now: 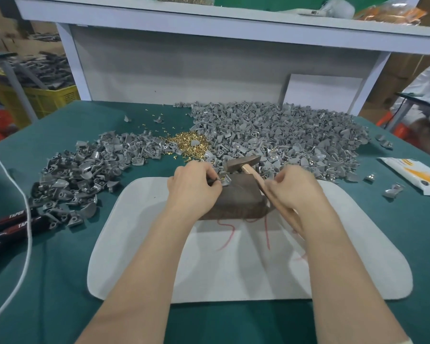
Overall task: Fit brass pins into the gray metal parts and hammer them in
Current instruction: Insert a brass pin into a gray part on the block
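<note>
my left hand [193, 184] pinching gray metal part [225, 181] on dark block [241, 196], my right hand [293, 188] gripping hammer [242, 162], head at part's 1 o'clock, brass pins [189, 145] heaped at block's 11 o'clock

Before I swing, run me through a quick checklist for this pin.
1. The gray part rests on the block: ok.
2. The left hand pinches it steady: ok.
3. The brass pin sits straight in its hole: cannot tell, too small.
4. The right hand has its grip on the hammer handle: ok.
5. Left fingers clear of the strike spot: not ok, they touch the part.
</note>
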The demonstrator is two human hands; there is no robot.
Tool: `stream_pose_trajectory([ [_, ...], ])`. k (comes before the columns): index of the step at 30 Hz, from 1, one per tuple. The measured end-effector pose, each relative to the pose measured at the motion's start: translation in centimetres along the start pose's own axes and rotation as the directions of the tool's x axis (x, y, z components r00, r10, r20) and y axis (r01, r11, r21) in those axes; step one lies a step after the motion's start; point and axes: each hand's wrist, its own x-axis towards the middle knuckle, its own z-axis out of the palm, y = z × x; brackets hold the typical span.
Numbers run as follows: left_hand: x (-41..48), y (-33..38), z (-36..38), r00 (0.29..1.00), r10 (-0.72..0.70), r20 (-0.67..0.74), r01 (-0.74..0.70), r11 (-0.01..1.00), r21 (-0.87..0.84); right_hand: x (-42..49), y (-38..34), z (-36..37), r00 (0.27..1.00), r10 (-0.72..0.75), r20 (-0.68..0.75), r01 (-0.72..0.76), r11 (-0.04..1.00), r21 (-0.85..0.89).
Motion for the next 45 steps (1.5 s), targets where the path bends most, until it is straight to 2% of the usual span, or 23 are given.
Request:
stream_pose_trajectory([
  [2, -0.1, 0.1, 0.0, 1.000, 0.000, -0.007, 0.001, 1.000, 0.022, 0.0, 0.0, 0.3, 0.983, -0.001, 0.186, 0.006, 1.000, -0.026],
  [4, -0.1, 0.1, 0.0, 1.000, -0.005, -0.011, 0.006, 0.999, 0.034, 0.1, -0.2, 0.4, 0.968, -0.038, 0.250, 0.037, 0.999, 0.005],
  [6, -0.1, 0.1, 0.0, 1.000, -0.021, -0.020, 0.022, 0.999, 0.044, 0.1, -0.1, 0.4, 0.970, -0.051, 0.238, 0.018, 0.991, 0.135],
  [9, 0.1, 0.0, -0.2, 0.995, -0.059, -0.076, 0.065, 0.995, 0.081, -0.5, 0.1, 0.1, 0.986, -0.048, 0.158, -0.020, 0.915, 0.402],
  [11, 0.2, -0.2, -0.2, 0.991, -0.077, -0.112, 0.087, 0.992, 0.088, -0.8, 0.0, -0.5, 0.991, -0.127, 0.038, 0.098, 0.894, 0.437],
  [14, 0.2, -0.3, -0.1, 0.987, -0.088, -0.133, 0.100, 0.992, 0.082, -1.7, -0.6, -1.6, 0.942, -0.332, -0.038, 0.319, 0.860, 0.398],
  [17, 0.2, -0.3, -0.1, 0.984, -0.097, -0.149, 0.109, 0.991, 0.075, -2.8, -1.0, -2.2, 0.888, -0.446, -0.111, 0.459, 0.860, 0.222],
  [21, 0.3, -0.5, -0.1, 0.977, -0.105, -0.185, 0.117, 0.991, 0.058, -3.7, -1.2, -2.7, 0.876, -0.434, -0.211, 0.476, 0.851, 0.223],
  [23, 0.3, -0.5, -0.1, 0.977, -0.109, -0.181, 0.119, 0.992, 0.044, -4.0, -1.1, -2.6, 0.866, -0.478, -0.145, 0.499, 0.841, 0.211],
  [25, 0.4, -0.6, -0.1, 0.979, -0.120, -0.165, 0.124, 0.992, 0.016, -4.0, -1.1, -2.7, 0.857, -0.515, -0.014, 0.511, 0.845, 0.158],
  [27, 0.4, -0.6, -0.1, 0.979, -0.126, -0.162, 0.128, 0.992, -0.001, -4.0, -1.1, -2.7, 0.856, -0.517, 0.019, 0.513, 0.853, 0.092],
  [29, 0.4, -0.7, -0.1, 0.978, -0.127, -0.167, 0.128, 0.992, -0.005, -4.2, -1.2, -2.6, 0.857, -0.509, -0.083, 0.515, 0.853, 0.091],
  [32, 0.5, -0.7, 0.0, 0.976, -0.127, -0.175, 0.127, 0.992, -0.013, -4.2, -1.2, -2.8, 0.842, -0.455, -0.289, 0.516, 0.837, 0.184],
  [33, 0.5, -0.8, 0.0, 0.976, -0.132, -0.173, 0.131, 0.991, -0.015, -4.0, -1.3, -3.0, 0.835, -0.470, -0.284, 0.529, 0.829, 0.183],
  [35, 0.5, -0.7, 0.0, 0.977, -0.138, -0.160, 0.139, 0.990, -0.007, -4.0, -1.4, -2.9, 0.838, -0.528, -0.134, 0.544, 0.825, 0.149],
  [37, 0.5, -0.6, -0.1, 0.980, -0.140, -0.144, 0.141, 0.990, -0.005, -4.1, -1.4, -2.4, 0.860, -0.509, -0.019, 0.509, 0.857, 0.084],
  [40, 0.5, -0.6, -0.1, 0.980, -0.144, -0.138, 0.143, 0.990, -0.014, -4.3, -1.4, -2.4, 0.860, -0.492, -0.135, 0.501, 0.865, 0.033],
  [42, 0.5, -0.6, -0.1, 0.978, -0.143, -0.152, 0.142, 0.990, -0.022, -4.3, -1.4, -2.8, 0.845, -0.465, -0.266, 0.510, 0.849, 0.138],
  [43, 0.5, -0.6, -0.1, 0.977, -0.146, -0.157, 0.143, 0.989, -0.029, -4.1, -1.3, -2.9, 0.841, -0.458, -0.288, 0.516, 0.839, 0.170],
  [45, 0.5, -0.6, -0.1, 0.977, -0.149, -0.151, 0.147, 0.989, -0.027, -3.9, -1.4, -2.8, 0.851, -0.498, -0.167, 0.520, 0.843, 0.135],
])
